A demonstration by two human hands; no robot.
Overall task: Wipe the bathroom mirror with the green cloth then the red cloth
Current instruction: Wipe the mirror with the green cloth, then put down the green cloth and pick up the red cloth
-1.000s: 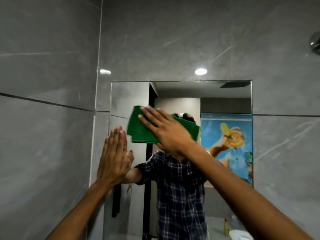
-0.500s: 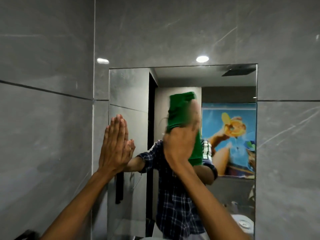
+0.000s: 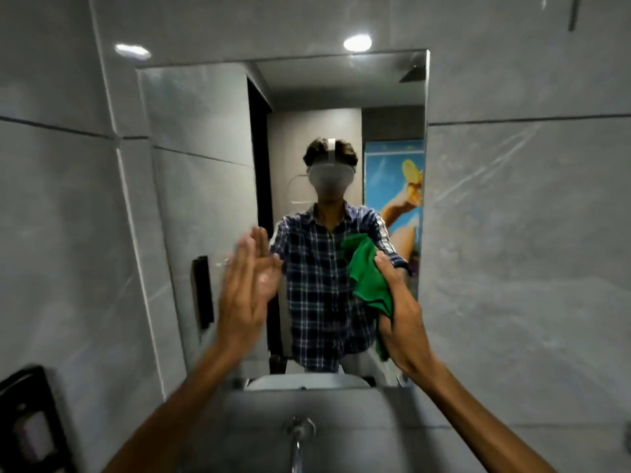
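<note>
The rectangular bathroom mirror hangs on the grey tiled wall straight ahead. My right hand presses the crumpled green cloth against the lower right part of the glass. My left hand is flat, fingers together and pointing up, with its palm on the lower left of the mirror. The glass reflects a person in a checked shirt. No red cloth is in view.
A chrome tap rises at the bottom centre below the mirror's lower edge. A black wall fitting sits at the lower left. Grey tiled walls surround the mirror, with ceiling lights reflected near the top.
My right hand has swept the green cloth from the upper middle of the mirror down to its lower right. My view has tilted down, bringing the tap into sight. The left hand stays on the glass.
</note>
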